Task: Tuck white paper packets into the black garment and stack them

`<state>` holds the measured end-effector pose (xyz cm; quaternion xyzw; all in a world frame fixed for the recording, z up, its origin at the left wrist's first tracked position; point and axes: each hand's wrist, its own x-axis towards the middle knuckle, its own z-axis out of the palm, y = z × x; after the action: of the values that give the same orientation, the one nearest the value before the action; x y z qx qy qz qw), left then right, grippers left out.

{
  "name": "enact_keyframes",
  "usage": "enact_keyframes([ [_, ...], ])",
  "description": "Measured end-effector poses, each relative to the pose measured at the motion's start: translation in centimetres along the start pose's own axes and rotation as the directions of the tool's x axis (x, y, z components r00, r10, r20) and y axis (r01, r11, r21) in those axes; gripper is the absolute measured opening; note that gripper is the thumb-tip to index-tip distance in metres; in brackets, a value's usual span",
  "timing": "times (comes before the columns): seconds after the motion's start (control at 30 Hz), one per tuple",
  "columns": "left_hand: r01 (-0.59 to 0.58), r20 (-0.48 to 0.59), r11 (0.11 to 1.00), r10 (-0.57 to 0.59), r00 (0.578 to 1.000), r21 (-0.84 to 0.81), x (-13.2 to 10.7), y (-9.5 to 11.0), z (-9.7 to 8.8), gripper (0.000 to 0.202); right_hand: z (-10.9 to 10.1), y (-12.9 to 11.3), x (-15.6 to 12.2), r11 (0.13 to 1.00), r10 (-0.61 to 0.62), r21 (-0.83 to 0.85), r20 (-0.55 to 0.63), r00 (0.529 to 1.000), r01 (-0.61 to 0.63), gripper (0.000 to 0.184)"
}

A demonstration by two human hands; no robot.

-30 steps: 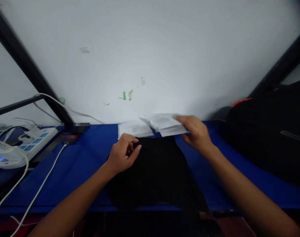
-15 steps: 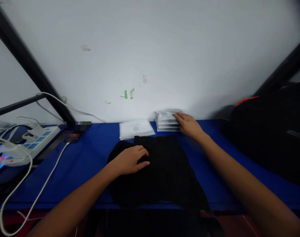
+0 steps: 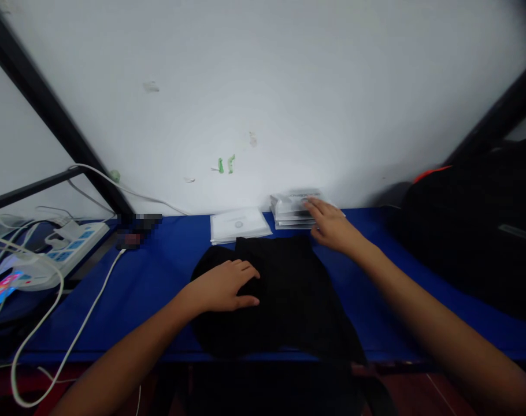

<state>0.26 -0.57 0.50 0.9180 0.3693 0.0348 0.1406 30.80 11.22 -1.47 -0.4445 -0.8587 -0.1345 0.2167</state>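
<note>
A black garment [image 3: 284, 300] lies spread on the blue table [image 3: 159, 277] in front of me. My left hand [image 3: 223, 286] rests flat on its left part, fingers stretched out. My right hand [image 3: 330, 222] reaches to the back of the table and lies with its fingers extended on a small stack of white packets [image 3: 291, 211] by the wall. A single flat white packet [image 3: 239, 225] lies just left of the stack, touching the garment's far edge.
A white power strip [image 3: 55, 257] with cables and a lit phone [image 3: 0, 289] sit at the left. A white cable [image 3: 72, 341] trails over the table's left front. A dark bag [image 3: 475, 231] fills the right side. The white wall [image 3: 263, 104] closes the back.
My right hand set the packets it carried down as a stack by the wall and stays on top. My left hand went from a loose pinch to lying flat on the garment.
</note>
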Motion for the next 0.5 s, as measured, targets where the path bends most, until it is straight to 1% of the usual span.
enact_keyframes([
  [0.07,0.013,-0.005,1.000,-0.013,1.000,0.010,-0.9,0.8,-0.2,0.043,-2.3,-3.0,-2.2,0.982,-0.106,0.160,0.061,0.992,0.095,0.058],
  [0.1,0.016,-0.020,1.000,-0.016,1.000,0.003,-1.5,1.2,-0.2,0.039,-3.4,-4.6,-3.5,0.963,-0.154,0.240,0.109,0.982,0.124,0.054],
  [0.13,0.010,-0.035,1.000,-0.011,0.999,-0.011,-2.2,1.4,-0.1,0.034,-4.4,-5.9,-5.0,0.937,-0.207,0.318,0.166,0.964,0.146,0.053],
  [0.17,-0.005,-0.045,1.000,0.004,0.999,-0.031,-2.9,1.6,0.1,0.030,-5.2,-7.1,-6.5,0.907,-0.268,0.388,0.229,0.936,0.165,0.053],
  [0.23,-0.041,-0.051,0.996,0.037,0.998,-0.078,-4.4,1.5,0.6,0.030,-6.2,-8.4,-9.3,0.872,-0.309,0.472,0.333,0.891,0.127,0.060],
  [0.27,-0.043,-0.050,0.994,0.039,0.998,-0.100,-5.2,1.3,0.8,0.029,-6.3,-8.7,-10.5,0.864,-0.306,0.495,0.370,0.877,0.092,0.064],
  [0.33,-0.030,-0.043,0.990,0.025,0.999,-0.134,-6.6,0.8,1.3,0.029,-6.2,-8.5,-12.5,0.853,-0.271,0.522,0.427,0.863,0.010,0.065],
  [0.4,-0.019,-0.035,0.987,0.014,0.999,-0.160,-7.8,0.3,1.5,0.039,-6.0,-8.0,-13.7,0.833,-0.239,0.551,0.446,0.862,-0.054,0.065],
  [0.5,-0.015,-0.026,0.981,0.010,1.000,-0.195,-9.1,0.0,1.4,0.057,-5.9,-7.7,-14.3,0.803,-0.220,0.588,0.444,0.869,-0.097,0.070],
])
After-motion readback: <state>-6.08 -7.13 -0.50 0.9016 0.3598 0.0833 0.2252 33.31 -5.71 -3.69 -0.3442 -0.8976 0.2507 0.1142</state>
